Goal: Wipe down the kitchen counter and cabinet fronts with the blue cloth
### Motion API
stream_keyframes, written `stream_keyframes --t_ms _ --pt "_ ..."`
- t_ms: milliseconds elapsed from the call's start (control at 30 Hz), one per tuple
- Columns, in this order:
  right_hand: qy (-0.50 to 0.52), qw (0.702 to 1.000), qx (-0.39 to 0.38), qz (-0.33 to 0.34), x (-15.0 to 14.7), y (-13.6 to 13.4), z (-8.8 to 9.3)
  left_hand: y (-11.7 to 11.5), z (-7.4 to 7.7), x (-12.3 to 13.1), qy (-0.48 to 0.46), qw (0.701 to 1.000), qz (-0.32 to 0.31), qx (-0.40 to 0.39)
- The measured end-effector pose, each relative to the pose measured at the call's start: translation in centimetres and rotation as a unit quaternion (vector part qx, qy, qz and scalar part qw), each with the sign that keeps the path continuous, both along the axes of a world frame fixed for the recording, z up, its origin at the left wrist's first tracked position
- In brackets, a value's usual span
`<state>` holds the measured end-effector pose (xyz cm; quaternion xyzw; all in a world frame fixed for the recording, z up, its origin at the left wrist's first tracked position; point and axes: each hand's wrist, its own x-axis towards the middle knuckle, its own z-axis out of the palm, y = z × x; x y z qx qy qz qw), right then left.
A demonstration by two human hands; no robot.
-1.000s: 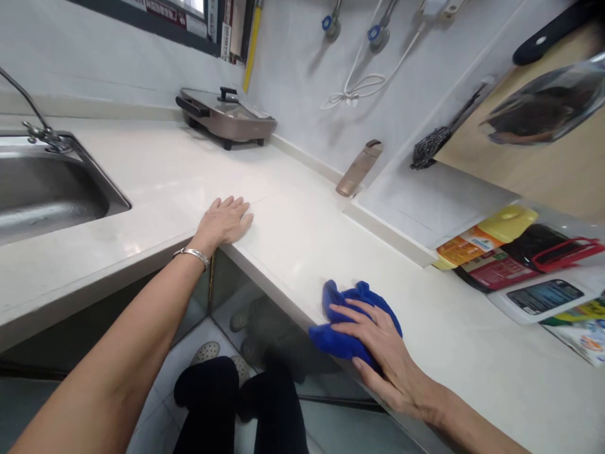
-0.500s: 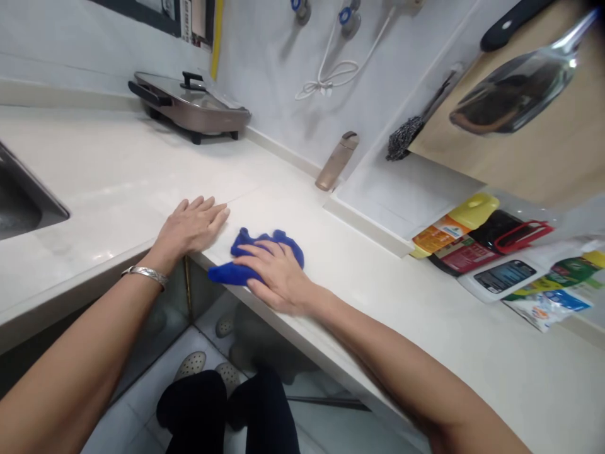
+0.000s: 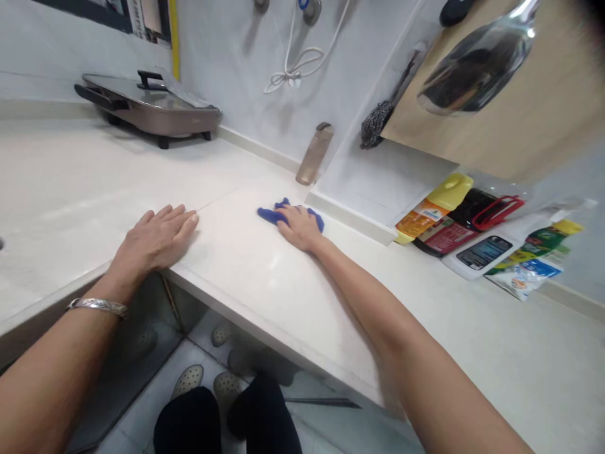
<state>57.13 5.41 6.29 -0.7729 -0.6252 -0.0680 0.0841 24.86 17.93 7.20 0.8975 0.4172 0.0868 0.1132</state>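
The right hand (image 3: 299,228) lies palm down on a blue cloth (image 3: 268,215), arm stretched far across the white counter (image 3: 246,277). Its fingers are laid out over the cloth and press it flat rather than closing around it; from this distance it is hard to tell whether the fingertips curl into the fabric. The cloth is bunched under the hand, with folds sticking out to the left and right of the fingers, and it sits on the counter near the back wall, just in front of a brown bottle (image 3: 314,154) that leans there. The left hand (image 3: 154,243) rests flat on the counter near its front corner, fingers straight and close together, holding nothing; a silver bracelet (image 3: 97,306) circles its wrist. The two hands are well apart. An electric pan (image 3: 146,110) with a lid stands at the back left. A dark brush (image 3: 375,123) and a coiled white cord (image 3: 293,69) hang on the wall. Coloured packets (image 3: 472,233) lie in a heap at the right.
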Motion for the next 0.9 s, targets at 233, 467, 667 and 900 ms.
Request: stream_keyframes --t_ms 233,467,667,900 --pt "-0.035 0.986 -0.005 -0.16 9.5 -10.7 -1.2 0.1 0.2 0.0 0.001 1.0 -0.02 0.021" --pt "-0.043 0.963 -0.021 -0.265 10.7 -22.2 -2.0 -0.1 0.1 0.0 -0.008 0.999 -0.027 0.04" --pt "-0.056 0.956 -0.042 -0.286 6.1 -26.6 -2.1 0.7 0.2 -0.2 0.032 0.996 -0.071 0.046" --pt "-0.043 0.976 -0.035 -0.21 -0.4 -29.4 -1.8 5.2 -0.3 -7.9 0.074 0.995 -0.028 0.053"
